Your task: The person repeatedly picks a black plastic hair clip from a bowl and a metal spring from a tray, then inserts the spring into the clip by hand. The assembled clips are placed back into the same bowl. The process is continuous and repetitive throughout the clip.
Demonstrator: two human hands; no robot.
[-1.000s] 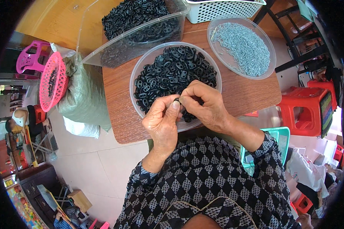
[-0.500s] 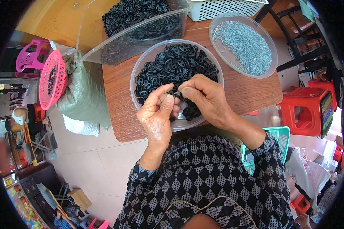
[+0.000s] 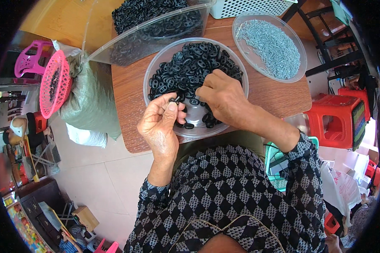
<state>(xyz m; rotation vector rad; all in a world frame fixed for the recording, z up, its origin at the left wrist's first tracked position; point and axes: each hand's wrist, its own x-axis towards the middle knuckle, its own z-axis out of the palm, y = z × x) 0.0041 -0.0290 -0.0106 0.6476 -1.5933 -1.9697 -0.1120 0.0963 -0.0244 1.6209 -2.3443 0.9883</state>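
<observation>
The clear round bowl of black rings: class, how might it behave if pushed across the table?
The clear bowl is well filled with black rings, so it probably slides rather than tips. Its thin plastic wall may flex. It overhangs the table edge, so pushing nearer risks a spill.

Sack: we saw a grey-green woven sack [image 3: 90,97] standing on the floor, touching the left edge of the tabletop [image 3: 131,90], bulging, its mouth gathered at the top beside a pink basket [image 3: 54,88].
White bag: we noticed a white plastic bag [image 3: 86,137] lying on the floor at the sack's foot, crumpled.
Printed bag: we made out a white bag with red print [image 3: 340,185] at the right rim, below the red stool [image 3: 335,122]; its shape was too bent to tell.
Labels, signs, screens: we found none that we could make out.
</observation>
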